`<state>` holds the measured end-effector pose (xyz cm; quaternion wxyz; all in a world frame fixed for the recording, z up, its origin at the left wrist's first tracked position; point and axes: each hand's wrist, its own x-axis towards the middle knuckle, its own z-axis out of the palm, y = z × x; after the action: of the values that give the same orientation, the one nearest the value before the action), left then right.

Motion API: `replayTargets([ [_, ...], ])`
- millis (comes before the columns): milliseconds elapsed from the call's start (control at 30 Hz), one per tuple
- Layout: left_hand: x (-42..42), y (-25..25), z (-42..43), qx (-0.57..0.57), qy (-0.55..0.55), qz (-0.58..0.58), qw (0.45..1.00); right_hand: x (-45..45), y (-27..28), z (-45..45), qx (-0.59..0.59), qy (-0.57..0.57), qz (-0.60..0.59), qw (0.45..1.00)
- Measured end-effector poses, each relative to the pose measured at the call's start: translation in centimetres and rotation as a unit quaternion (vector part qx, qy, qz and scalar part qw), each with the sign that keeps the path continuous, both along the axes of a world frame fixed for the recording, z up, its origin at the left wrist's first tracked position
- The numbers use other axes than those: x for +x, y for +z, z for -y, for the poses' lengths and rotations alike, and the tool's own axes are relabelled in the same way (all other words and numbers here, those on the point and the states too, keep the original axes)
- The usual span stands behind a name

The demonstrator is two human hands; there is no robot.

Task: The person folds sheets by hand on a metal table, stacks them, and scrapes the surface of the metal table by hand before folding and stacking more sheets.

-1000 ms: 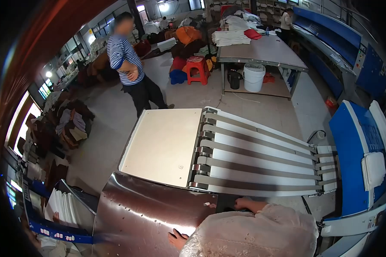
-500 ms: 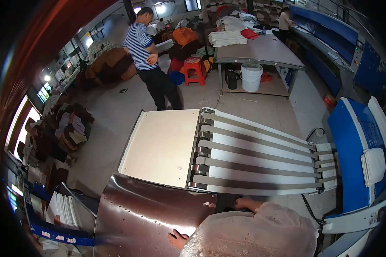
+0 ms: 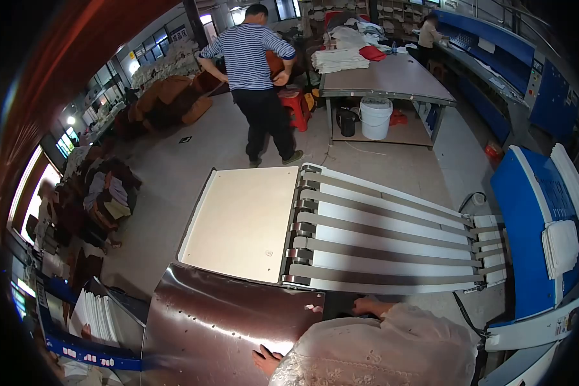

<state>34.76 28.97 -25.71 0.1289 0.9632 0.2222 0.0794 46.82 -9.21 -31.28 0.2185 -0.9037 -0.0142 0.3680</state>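
My left hand lies on the shiny brown metal panel with its fingers spread and nothing in it. To the right, my right hand rests by a dark part at the panel's right end; its fingertips are too small and dark to read. A pale lace sleeve covers much of the bottom. Beyond the panel is a bare cream board, joined by metal rollers to a white bed with grey belts.
A person in a striped shirt stands beyond the board. White folded cloths stand at lower left, with part of a hand beside them. A blue machine panel is right. Behind are a table, white bucket and red stool.
The person in the striped shirt has walked to the right and turned their back, now hiding part of the red stool. Both my hands have kept their places.
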Motion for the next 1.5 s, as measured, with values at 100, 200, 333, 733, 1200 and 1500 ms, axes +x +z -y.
replayTargets([
  [100, 0.0, 0.0, -0.1, 0.000, 0.001, -0.005, 1.000, 0.1, 0.2, -0.1, -0.004, 0.007, -0.003, 1.000],
  [200, 0.1, -0.4, -0.2, 0.000, 0.001, -0.001, 1.000, 0.0, 0.7, 0.1, -0.014, 0.021, -0.001, 1.000],
  [333, 0.0, -1.0, -0.4, 0.011, -0.002, 0.008, 1.000, -0.2, 0.8, 0.1, -0.020, 0.016, 0.005, 1.000],
  [733, -0.1, -0.2, 0.0, 0.028, -0.011, 0.002, 1.000, 0.2, 1.1, -0.2, -0.019, 0.019, -0.019, 0.999],
  [1200, 0.1, 1.0, 0.6, 0.031, -0.005, -0.011, 0.999, 0.5, -0.6, -0.2, -0.008, 0.010, -0.009, 1.000],
  [1500, -0.1, -0.3, 0.1, 0.039, -0.015, 0.017, 0.999, 0.1, -0.1, 0.0, -0.027, 0.024, -0.006, 0.999],
])
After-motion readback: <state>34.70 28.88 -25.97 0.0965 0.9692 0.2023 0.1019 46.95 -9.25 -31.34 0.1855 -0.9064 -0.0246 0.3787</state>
